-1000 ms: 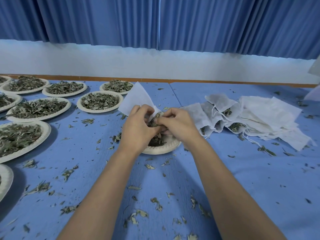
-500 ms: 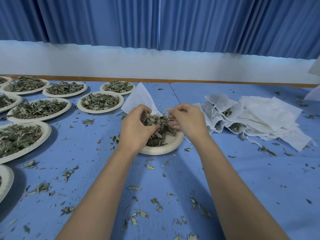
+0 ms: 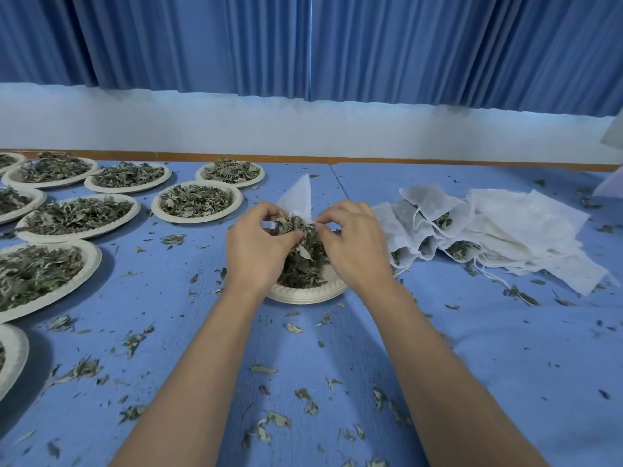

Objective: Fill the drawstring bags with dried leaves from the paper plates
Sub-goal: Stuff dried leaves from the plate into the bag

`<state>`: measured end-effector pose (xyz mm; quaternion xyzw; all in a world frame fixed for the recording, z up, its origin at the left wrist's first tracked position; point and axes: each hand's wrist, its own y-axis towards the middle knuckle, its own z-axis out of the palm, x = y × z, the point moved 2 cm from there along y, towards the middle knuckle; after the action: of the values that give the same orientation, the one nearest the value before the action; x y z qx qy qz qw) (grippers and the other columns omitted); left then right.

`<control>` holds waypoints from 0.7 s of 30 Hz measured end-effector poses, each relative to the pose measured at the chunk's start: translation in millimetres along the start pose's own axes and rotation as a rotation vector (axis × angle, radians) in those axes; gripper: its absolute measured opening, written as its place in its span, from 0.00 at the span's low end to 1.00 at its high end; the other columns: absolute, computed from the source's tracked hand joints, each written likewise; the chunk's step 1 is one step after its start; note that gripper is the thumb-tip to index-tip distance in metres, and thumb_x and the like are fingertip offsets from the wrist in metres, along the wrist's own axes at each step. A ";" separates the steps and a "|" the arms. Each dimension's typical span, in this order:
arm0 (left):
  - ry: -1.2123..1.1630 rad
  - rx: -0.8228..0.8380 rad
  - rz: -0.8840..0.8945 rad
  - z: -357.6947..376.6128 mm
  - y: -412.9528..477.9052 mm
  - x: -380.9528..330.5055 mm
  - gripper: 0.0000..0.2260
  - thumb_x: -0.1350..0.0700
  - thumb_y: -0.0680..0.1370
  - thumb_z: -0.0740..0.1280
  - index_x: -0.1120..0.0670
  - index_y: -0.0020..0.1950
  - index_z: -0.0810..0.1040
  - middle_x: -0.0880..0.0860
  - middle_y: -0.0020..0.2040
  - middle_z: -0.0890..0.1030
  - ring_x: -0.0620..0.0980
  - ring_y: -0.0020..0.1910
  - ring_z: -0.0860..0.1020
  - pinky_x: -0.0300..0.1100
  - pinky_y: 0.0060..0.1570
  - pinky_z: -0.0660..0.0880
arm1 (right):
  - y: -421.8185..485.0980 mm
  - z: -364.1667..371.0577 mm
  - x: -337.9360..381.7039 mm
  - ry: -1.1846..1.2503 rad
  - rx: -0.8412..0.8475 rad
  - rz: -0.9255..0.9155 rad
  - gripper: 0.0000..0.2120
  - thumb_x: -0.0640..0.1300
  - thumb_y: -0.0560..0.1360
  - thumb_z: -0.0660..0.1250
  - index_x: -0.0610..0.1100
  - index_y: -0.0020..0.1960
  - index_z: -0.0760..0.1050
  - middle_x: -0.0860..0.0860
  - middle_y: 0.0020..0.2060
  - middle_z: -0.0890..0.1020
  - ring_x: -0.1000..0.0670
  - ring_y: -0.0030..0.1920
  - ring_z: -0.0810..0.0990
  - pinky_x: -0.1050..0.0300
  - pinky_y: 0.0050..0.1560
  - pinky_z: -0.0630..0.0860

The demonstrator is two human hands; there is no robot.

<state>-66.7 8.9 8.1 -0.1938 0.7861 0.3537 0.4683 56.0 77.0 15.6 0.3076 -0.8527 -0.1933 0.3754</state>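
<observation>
- Our left hand [image 3: 256, 251] and right hand [image 3: 354, 244] are close together over the middle of the worktop [image 3: 505, 348], fingertips almost meeting.
- Both are clamped on the mouth of one drawstring bag [image 3: 298, 197]. The left fingers curl over its left edge with the thumb pressed on the leaves; the right fingers pinch its right edge.
- The bag is white and thin. Its closed end points up and away from us, clear of the worktop.
- A clump of dried leaves [image 3: 303, 254] sits between the two hands at the bag's mouth. We cannot tell how much of it is inside the bag.
- Directly below is a paper plate [image 3: 303, 294] with more leaves heaped on it. The near rim is visible; the far part is hidden by the hands.
- Just right of the right hand are filled bags [image 3: 428, 200] lying on their sides, leaves showing at the open mouths and strings loose.
- Further right, touching them, is a flat stack of empty bags [image 3: 526, 230].
- To the left are other paper plates [image 3: 197, 220] in rows, each loaded with leaves. A big one [image 3: 92, 261] is near-left and another is cut off at the lower-left frame edge.
- Leaf scraps [image 3: 269, 423] are scattered across the blue worktop, densest between our forearms.
- Along the far edge runs a wooden strip [image 3: 404, 161], then a white wall [image 3: 303, 129] with a blue pleated curtain [image 3: 303, 45] above.
</observation>
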 end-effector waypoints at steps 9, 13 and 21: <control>0.181 -0.237 0.031 14.8 3.0 -6.1 0.10 0.68 0.70 0.66 0.54 0.41 0.70 0.52 0.44 0.74 0.49 0.40 0.70 0.38 0.36 0.59 | -4.2 4.3 10.5 0.283 0.183 0.104 0.05 0.39 0.74 0.66 0.42 0.39 0.75 0.52 0.40 0.80 0.50 0.45 0.76 0.56 0.44 0.69; 0.212 -0.243 -0.003 16.1 4.8 -8.5 0.09 0.67 0.71 0.66 0.54 0.42 0.70 0.53 0.45 0.74 0.49 0.39 0.68 0.38 0.35 0.57 | -4.8 4.2 9.1 0.344 0.144 0.161 0.05 0.40 0.75 0.67 0.44 0.40 0.77 0.53 0.38 0.80 0.52 0.42 0.76 0.56 0.45 0.70; 0.072 0.024 -0.035 11.1 -1.5 -4.3 0.11 0.52 0.72 0.73 0.52 0.48 0.73 0.51 0.51 0.76 0.48 0.49 0.74 0.37 0.44 0.66 | -2.2 14.7 5.7 0.464 0.022 0.305 0.06 0.38 0.78 0.64 0.42 0.44 0.78 0.52 0.37 0.79 0.45 0.41 0.82 0.43 0.47 0.80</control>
<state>-57.0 15.9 7.8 -0.2146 0.8032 0.3290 0.4478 42.7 73.0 7.9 0.2155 -0.7825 -0.0498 0.5820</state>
